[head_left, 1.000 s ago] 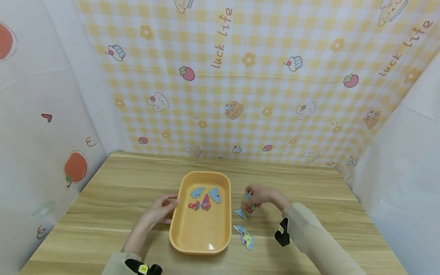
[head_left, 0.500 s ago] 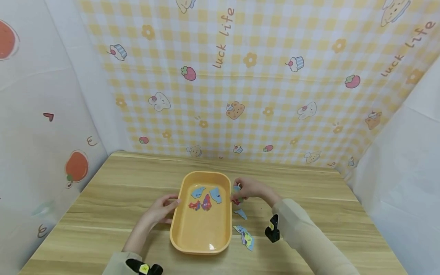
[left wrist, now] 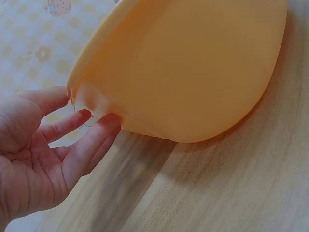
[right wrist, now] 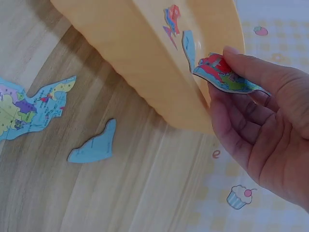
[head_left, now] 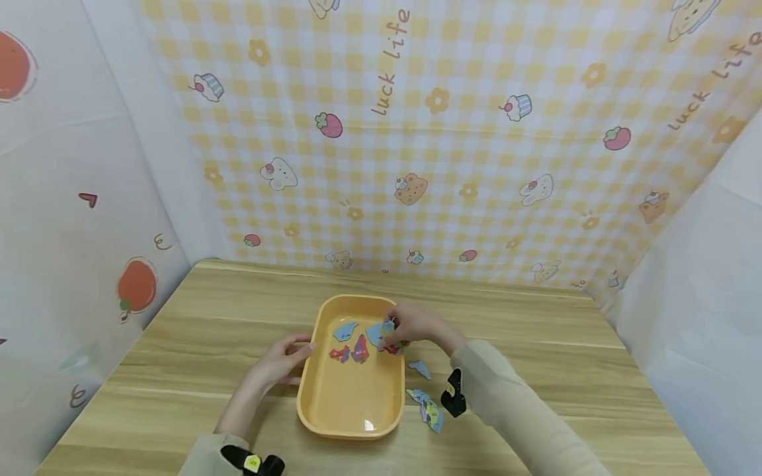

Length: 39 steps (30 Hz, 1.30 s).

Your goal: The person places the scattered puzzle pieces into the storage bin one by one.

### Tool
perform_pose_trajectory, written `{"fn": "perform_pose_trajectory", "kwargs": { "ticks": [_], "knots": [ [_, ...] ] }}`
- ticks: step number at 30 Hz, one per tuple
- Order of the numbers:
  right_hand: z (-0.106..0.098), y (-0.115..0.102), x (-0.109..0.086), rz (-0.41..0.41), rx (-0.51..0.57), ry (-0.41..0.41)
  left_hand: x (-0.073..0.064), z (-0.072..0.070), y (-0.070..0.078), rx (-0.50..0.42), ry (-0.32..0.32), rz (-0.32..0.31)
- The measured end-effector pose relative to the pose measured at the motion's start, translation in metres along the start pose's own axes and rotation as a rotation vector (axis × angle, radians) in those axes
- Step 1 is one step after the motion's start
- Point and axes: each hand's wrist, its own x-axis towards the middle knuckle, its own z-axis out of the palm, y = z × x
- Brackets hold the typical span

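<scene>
A yellow plastic tray (head_left: 351, 416) stands on the table with several flat map puzzle pieces inside, among them two blue ones and two red-purple ones (head_left: 360, 349). My left hand (head_left: 280, 362) grips the tray's left side: its thumb lies over the rim and its fingers touch the outer wall (left wrist: 183, 72). My right hand (head_left: 415, 324) is over the tray's right rim. Between thumb and fingers it pinches a red, green and blue map puzzle piece (right wrist: 227, 75), tilted in the right wrist view. That piece overlaps a blue piece (head_left: 373, 334) in the head view.
Right of the tray, a small light-blue puzzle piece (head_left: 420, 369) and a larger multicoloured piece (head_left: 427, 410) lie on the wooden table (head_left: 536, 370). A yellow checked cloth (head_left: 452, 152) hangs behind the table, with white cloth at both sides.
My right hand has moved left with the puzzle piece, from the table beside the tray to over its right rim. My left hand stays at the tray's left side.
</scene>
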Motion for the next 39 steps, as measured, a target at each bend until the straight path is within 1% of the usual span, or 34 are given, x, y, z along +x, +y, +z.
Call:
{"fn": "perform_pose_trajectory", "kwargs": {
  "ticks": [2,6,8,12,16,18,21,24,27,29,34,37,39],
  "knots": [
    [0.003,-0.002,0.002,-0.002,-0.009,-0.001,0.001,0.0,0.0,-0.002,-0.011,0.006],
    [0.009,-0.008,0.006,-0.011,-0.07,-0.002,0.002,-0.001,-0.001,0.001,-0.03,0.017],
    [0.013,-0.009,0.008,-0.013,-0.1,-0.006,0.002,-0.001,-0.001,-0.004,-0.025,0.012],
    [0.021,-0.011,0.013,0.001,-0.111,-0.017,0.001,-0.001,0.0,-0.003,-0.012,0.011],
    [0.028,-0.013,0.014,0.01,-0.152,-0.021,0.002,-0.001,0.001,-0.002,0.004,0.0],
    [0.031,-0.014,0.015,0.014,-0.179,-0.022,0.001,0.0,0.0,0.0,-0.001,0.001],
    [0.037,-0.016,0.016,0.025,-0.253,-0.032,0.001,0.0,0.0,-0.012,0.002,-0.003],
    [0.042,-0.018,0.017,0.039,-0.353,-0.068,0.0,0.001,0.0,-0.009,-0.005,0.0],
    [0.045,-0.02,0.017,0.062,-0.423,-0.102,0.0,0.001,0.0,-0.009,0.004,-0.002],
    [0.046,-0.021,0.017,0.09,-0.416,-0.111,0.0,0.001,0.0,-0.003,0.0,0.001],
    [0.05,-0.022,0.018,0.144,-0.404,-0.099,0.0,0.0,0.0,-0.005,-0.003,0.005],
    [0.051,-0.02,0.019,0.148,-0.405,-0.091,0.0,0.0,0.001,-0.003,-0.002,0.007],
    [0.052,-0.019,0.019,0.139,-0.426,-0.086,0.0,0.0,0.001,-0.004,-0.004,0.011]
  ]
}}
